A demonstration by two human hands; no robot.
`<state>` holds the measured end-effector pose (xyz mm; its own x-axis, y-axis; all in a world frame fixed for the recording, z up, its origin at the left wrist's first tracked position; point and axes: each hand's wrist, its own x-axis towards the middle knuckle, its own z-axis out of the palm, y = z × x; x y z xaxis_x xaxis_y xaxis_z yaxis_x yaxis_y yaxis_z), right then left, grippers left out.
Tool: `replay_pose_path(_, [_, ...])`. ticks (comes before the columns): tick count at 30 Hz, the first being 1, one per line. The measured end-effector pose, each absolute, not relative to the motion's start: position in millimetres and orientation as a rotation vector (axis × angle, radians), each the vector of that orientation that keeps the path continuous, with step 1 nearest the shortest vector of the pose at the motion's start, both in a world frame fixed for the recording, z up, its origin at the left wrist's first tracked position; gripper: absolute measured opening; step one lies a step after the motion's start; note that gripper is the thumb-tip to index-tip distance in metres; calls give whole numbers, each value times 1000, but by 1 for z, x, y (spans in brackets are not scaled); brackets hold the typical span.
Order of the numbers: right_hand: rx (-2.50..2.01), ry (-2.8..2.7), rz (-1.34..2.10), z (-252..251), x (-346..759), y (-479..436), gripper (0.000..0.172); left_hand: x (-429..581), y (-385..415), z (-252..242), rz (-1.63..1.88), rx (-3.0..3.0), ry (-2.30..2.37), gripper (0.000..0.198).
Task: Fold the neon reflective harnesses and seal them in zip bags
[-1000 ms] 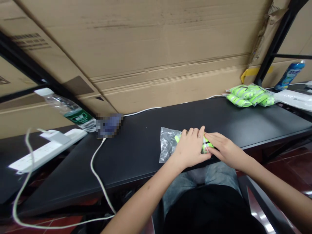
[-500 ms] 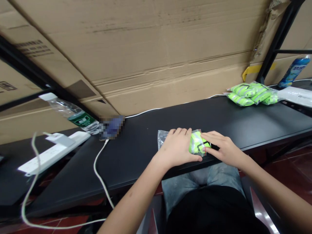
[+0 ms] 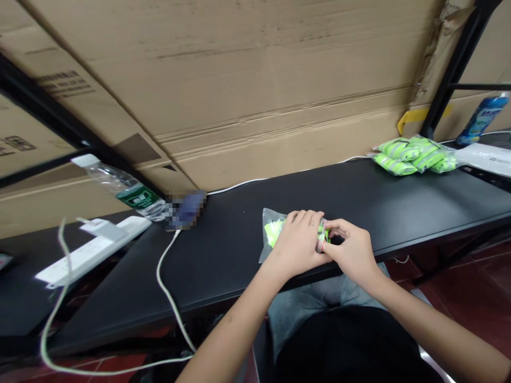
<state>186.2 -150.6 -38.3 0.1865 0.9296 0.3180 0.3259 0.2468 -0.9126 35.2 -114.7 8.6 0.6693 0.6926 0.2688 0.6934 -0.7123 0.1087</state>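
A clear plastic bag (image 3: 268,246) with folded neon yellow-green fabric and silver reflective strips inside lies near the table's front edge. Over its middle, my left hand (image 3: 301,236) presses down with fingers together and the thumb along the near side, hiding most of the bag. At the bag's right end, my right hand (image 3: 353,247) pinches the plastic between thumb and fingers, where a thin red line shows. The fabric shows at the left end and a little between the hands.
Several similar bagged neon bundles (image 3: 415,154) are piled at the back right, near a white packet (image 3: 485,157) and a blue bottle (image 3: 482,119). On the left are a clear bottle (image 3: 138,197), a power strip (image 3: 99,250) and a white cable (image 3: 162,276). Cardboard (image 3: 259,90) stands behind the black table (image 3: 223,239).
My right hand has moved slightly left and closed on the bag's right end. More neon fabric now shows at the bag's left end and less at the right.
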Motion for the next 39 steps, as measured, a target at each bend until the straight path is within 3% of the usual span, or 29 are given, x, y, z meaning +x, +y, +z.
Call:
replay_pose_path(6, [-1149,-1365,810,-40,184,-147,22,30,-118,2,-537,-2694,-1136,73])
replay_pose_path(13, [-890,-1395,1210,-44,193,-142,27,9,-121,0,-458,-2870,-1100,75])
replay_pose_path(20, [-1171,-1331,1005,-34,191,-128,19,8,-121,-4,-538,-2945,-988,64])
replay_pose_path(25, [-1352,-1389,942,-26,202,-118,24,4,-120,-11,-751,-2960,-951,53])
replay_pose_path(33, [-1015,-1347,1409,-25,219,-112,32,0,-120,-12,-1080,-3027,-1086,53])
replay_pose_path(36, [-923,-1304,1254,-19,213,-116,28,0,-117,-5,-1392,-3086,-1233,50])
replay_pose_path(39, [-867,-1345,879,-9,206,-123,15,6,-110,8,-1909,-3121,-1204,41])
